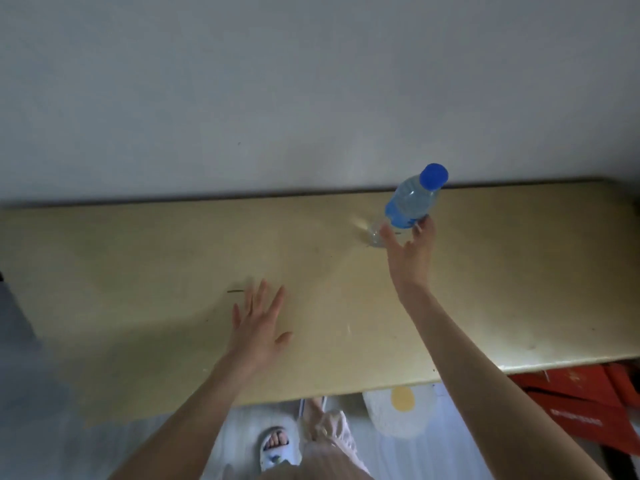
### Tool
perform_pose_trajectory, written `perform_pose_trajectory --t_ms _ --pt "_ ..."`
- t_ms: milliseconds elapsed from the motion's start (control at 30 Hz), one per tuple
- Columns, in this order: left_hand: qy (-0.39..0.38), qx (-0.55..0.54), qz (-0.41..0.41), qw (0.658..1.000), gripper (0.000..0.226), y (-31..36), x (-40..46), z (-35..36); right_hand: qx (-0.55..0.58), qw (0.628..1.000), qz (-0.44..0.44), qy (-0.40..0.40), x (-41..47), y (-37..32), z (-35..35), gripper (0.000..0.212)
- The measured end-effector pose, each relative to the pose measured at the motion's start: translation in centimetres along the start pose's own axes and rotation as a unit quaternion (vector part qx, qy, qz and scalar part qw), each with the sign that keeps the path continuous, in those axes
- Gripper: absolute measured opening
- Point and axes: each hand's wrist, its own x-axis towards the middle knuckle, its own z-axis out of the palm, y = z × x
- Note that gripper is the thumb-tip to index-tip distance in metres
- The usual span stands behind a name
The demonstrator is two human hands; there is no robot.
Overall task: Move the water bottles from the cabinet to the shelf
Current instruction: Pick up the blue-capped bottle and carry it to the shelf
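A clear water bottle [412, 202] with a blue cap and blue label stands on the pale wooden shelf top [173, 265], toward the back right near the wall. My right hand [412, 254] reaches up to it, fingers spread, with fingertips touching the label's lower part on both sides; it does not wrap the bottle. My left hand [258, 327] hovers flat over the shelf's middle front, fingers apart, holding nothing. No cabinet is in view.
A grey-white wall [311, 91] rises right behind the shelf. Below the front edge I see red boxes [581, 396] at the right, a white cushion with a yellow spot [398, 410], and a foot in a white slipper [277, 448] on the floor.
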Motion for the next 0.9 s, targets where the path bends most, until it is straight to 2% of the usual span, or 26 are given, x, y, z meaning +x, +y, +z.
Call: perform_pose_trajectory --t_ms 133,233,333,467,700,800,900 --pt "-0.047 0.019 -0.043 0.998 0.089 0.3 1.4 1.2 0.056 0.994 -0.009 0.092 3.6 0.0 1.6 0.046" --pt "-0.048 0.011 -0.055 0.997 0.094 0.6 1.5 1.7 0.059 0.991 0.006 0.119 5.9 0.4 1.9 0.05" --pt "-0.031 0.0 -0.051 0.998 0.094 0.5 1.6 1.7 0.026 0.997 0.011 0.074 7.2 1.0 1.4 0.054" --pt "-0.064 0.011 -0.055 0.996 0.092 0.3 1.6 1.5 0.005 1.0 0.018 -0.001 7.2 1.3 0.3 0.055" --pt "-0.126 0.006 -0.038 0.991 0.08 0.1 2.1 -0.3 0.034 0.995 0.084 -0.044 1.5 0.5 -2.5 0.041" --pt "-0.119 0.004 -0.009 0.993 0.069 -0.4 1.9 -1.0 0.046 0.992 0.11 -0.035 -3.8 0.5 -4.2 0.04" --pt "-0.109 0.053 0.071 0.99 0.066 -1.1 1.5 -2.2 0.085 0.988 0.125 0.032 -9.3 0.8 -6.0 0.036"
